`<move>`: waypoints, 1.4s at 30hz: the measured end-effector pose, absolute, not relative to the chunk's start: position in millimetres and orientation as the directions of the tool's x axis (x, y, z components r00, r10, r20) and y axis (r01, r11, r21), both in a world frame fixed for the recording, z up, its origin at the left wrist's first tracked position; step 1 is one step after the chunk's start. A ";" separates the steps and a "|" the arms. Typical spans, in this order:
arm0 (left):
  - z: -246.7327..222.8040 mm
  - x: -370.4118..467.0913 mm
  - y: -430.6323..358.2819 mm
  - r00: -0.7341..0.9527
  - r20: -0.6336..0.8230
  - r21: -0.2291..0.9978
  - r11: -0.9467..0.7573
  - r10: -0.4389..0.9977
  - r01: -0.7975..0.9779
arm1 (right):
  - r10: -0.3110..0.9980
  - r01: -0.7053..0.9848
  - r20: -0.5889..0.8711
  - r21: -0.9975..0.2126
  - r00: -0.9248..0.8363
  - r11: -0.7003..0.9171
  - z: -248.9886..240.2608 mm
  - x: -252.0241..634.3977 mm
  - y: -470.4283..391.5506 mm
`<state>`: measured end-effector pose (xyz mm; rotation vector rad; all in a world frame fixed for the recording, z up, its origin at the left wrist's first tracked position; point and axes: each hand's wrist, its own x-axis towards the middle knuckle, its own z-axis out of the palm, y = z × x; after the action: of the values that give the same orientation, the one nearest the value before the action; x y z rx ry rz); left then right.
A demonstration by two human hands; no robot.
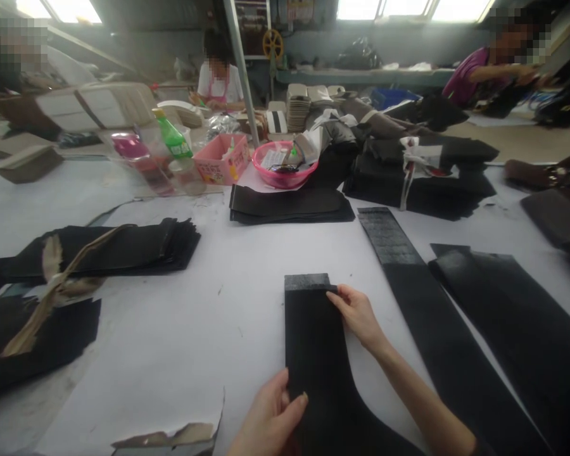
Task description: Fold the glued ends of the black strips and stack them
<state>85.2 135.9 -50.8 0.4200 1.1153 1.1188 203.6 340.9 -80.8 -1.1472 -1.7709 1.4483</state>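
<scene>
A black flat piece (316,342) with a shiny strip across its top edge lies in front of me on the white table surface (171,342). My right hand (358,313) pinches its upper right corner between thumb and fingers. Lower down, my left hand (273,415) holds the left edge, with the thumb on top of the piece. To the right lie a long black strip (422,304) with a shiny end and more overlapping black pieces (498,297). Beyond the held piece sits a low black stack (289,206).
Tied black bundles lie at left (118,250) and back right (418,177). A pink basket (285,174), pink box (223,158) and green bottle (173,136) stand behind. A metal pole (244,76) rises there. Several people work farther back. Torn paper (171,438) lies at the front.
</scene>
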 end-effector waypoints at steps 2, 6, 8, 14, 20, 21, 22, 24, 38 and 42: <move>-55.3 78.2 139.6 -0.003 -0.541 0.763 0.489 0.841 -0.424 | 0.885 0.263 -0.081 -0.964 -0.458 0.048 -82.3 201.2 342.5; -59.0 55.6 159.3 -0.112 -0.560 0.815 0.523 0.821 -0.249 | 0.885 0.230 -0.130 -0.973 -0.447 -0.027 -85.2 198.1 343.2; -58.8 43.7 175.3 -0.210 -0.513 0.857 0.484 0.833 -0.174 | 0.873 0.198 -0.175 -0.976 -0.454 -0.093 -85.9 197.2 343.3; -62.3 26.2 220.5 -0.422 -0.369 0.894 0.440 0.828 0.082 | 0.870 0.193 -0.194 -0.974 -0.454 -0.117 -87.2 194.0 347.8; -68.3 25.1 234.8 -0.439 -0.366 0.865 0.474 0.821 0.165 | 0.898 0.319 -0.179 -0.947 -0.403 -0.046 -86.2 198.3 353.0; -68.9 25.0 235.3 -0.437 -0.373 0.860 0.481 0.819 0.168 | 0.898 0.361 -0.198 -0.931 -0.393 -0.047 -85.1 199.9 353.4; -69.4 25.0 235.5 -0.434 -0.381 0.856 0.488 0.816 0.167 | 0.898 0.400 -0.217 -0.915 -0.383 -0.051 -84.1 201.3 353.7; -70.3 25.0 235.9 -0.430 -0.389 0.851 0.497 0.815 0.171 | 0.896 0.454 -0.243 -0.890 -0.373 -0.052 -82.8 203.5 354.4; -71.1 24.0 242.9 -0.439 -0.424 0.811 0.548 0.792 0.205 | 0.927 0.660 -0.123 -0.735 -0.355 0.156 -86.7 198.5 363.5; -70.7 24.9 244.2 -0.441 -0.430 0.810 0.552 0.788 0.197 | 0.928 0.682 -0.107 -0.709 -0.356 0.180 -86.5 197.9 362.9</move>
<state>24.9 244.2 -70.7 0.7969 1.9366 0.8765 197.9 362.9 -86.5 -1.5239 -2.1141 0.9790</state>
